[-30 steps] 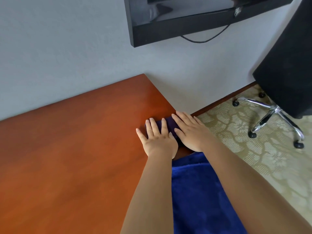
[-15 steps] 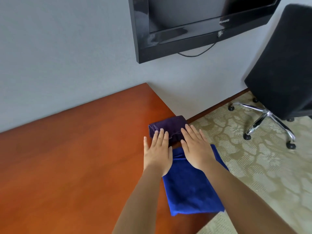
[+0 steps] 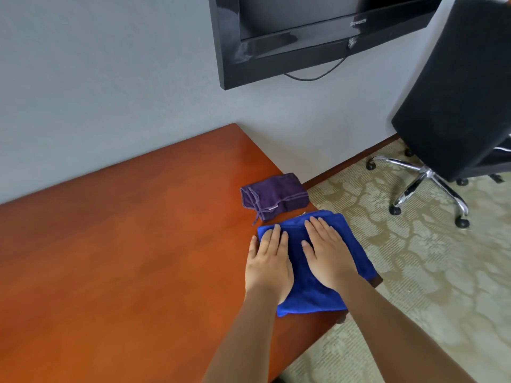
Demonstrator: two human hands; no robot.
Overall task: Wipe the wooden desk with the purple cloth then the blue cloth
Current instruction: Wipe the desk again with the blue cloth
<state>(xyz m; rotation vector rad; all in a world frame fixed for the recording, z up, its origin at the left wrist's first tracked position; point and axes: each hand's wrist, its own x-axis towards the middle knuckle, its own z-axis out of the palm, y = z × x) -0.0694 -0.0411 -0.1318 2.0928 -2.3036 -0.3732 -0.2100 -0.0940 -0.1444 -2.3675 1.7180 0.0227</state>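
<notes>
The folded purple cloth [image 3: 275, 196] lies alone near the right edge of the wooden desk [image 3: 124, 244], with no hand on it. Just in front of it the folded blue cloth [image 3: 309, 297] lies at the same edge, its right side reaching the desk's rim. My left hand [image 3: 268, 261] lies flat with straight fingers on the blue cloth's left edge, partly on the wood. My right hand [image 3: 326, 250] presses flat on the middle of the blue cloth. Both hands hide part of the blue cloth.
A black office chair [image 3: 456, 92] on chrome wheeled legs stands on the patterned carpet [image 3: 414, 286] to the right of the desk. A black television [image 3: 304, 37] hangs on the grey wall above the desk's far corner, a cable drooping below it.
Both hands slid back off the purple cloth and now rest flat on the blue cloth. The purple cloth stays folded at the desk edge. The view lifted and widened.
</notes>
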